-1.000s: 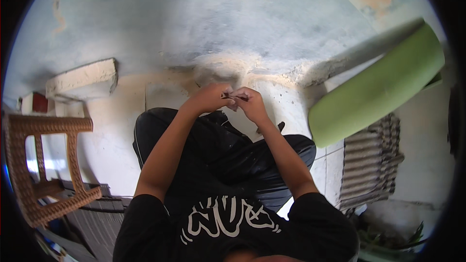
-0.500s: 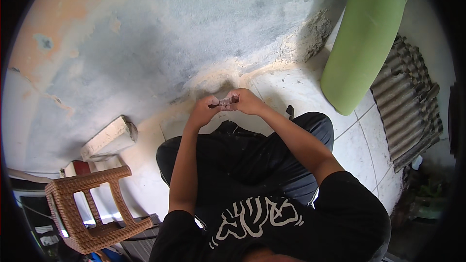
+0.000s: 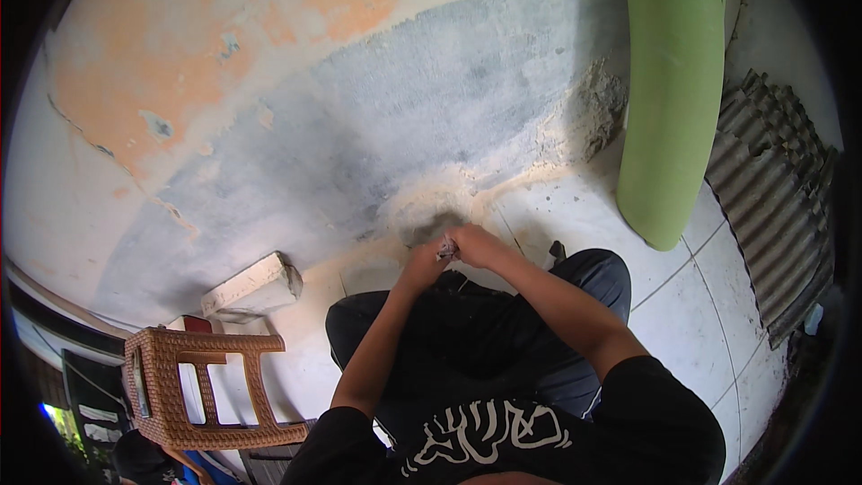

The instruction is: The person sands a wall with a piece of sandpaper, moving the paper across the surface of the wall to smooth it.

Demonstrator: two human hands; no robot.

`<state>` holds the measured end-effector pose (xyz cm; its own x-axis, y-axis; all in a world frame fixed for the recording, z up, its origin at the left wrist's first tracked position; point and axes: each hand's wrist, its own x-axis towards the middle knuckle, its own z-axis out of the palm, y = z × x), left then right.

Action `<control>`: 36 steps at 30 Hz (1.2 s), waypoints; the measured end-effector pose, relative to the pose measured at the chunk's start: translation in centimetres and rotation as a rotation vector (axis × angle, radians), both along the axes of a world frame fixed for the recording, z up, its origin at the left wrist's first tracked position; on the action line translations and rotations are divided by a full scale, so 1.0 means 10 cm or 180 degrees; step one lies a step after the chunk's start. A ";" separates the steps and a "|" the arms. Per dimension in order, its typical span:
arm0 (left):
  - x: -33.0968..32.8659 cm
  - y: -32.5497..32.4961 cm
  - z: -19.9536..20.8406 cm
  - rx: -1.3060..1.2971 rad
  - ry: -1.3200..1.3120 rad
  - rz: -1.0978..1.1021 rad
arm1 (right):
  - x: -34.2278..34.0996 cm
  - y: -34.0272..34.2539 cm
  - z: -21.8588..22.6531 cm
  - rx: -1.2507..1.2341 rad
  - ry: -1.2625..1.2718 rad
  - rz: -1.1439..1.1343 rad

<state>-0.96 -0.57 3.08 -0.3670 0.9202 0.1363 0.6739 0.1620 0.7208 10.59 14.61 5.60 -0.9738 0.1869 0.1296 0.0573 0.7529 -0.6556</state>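
My left hand (image 3: 426, 264) and my right hand (image 3: 476, 245) meet in front of my crossed legs, close to the foot of the wall. Between their closed fingers is a small, crumpled greyish-pink piece (image 3: 446, 248). It looks thin and dusty, but its kind is too small to make out. Both hands appear to grip it, and the fingers cover most of it. The patchy wall (image 3: 359, 126), bare grey below and peeling orange above, rises just beyond them.
A white block (image 3: 256, 286) lies by the wall at left, near a brown woven-pattern plastic stool (image 3: 211, 437) on its side. At right, a long green curved panel (image 3: 669, 108) leans beside stacked corrugated sheets (image 3: 772, 207). White floor tiles (image 3: 669, 341) lie under me.
My hands have come closer together, and the piece once stretched between them is now bunched up. My view has tilted, showing more of the upper wall.
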 end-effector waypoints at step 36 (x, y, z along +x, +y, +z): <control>-1.50 0.59 4.89 0.2416 0.5669 0.0606 | 0.31 0.59 0.67 -0.0246 -0.0231 -0.0449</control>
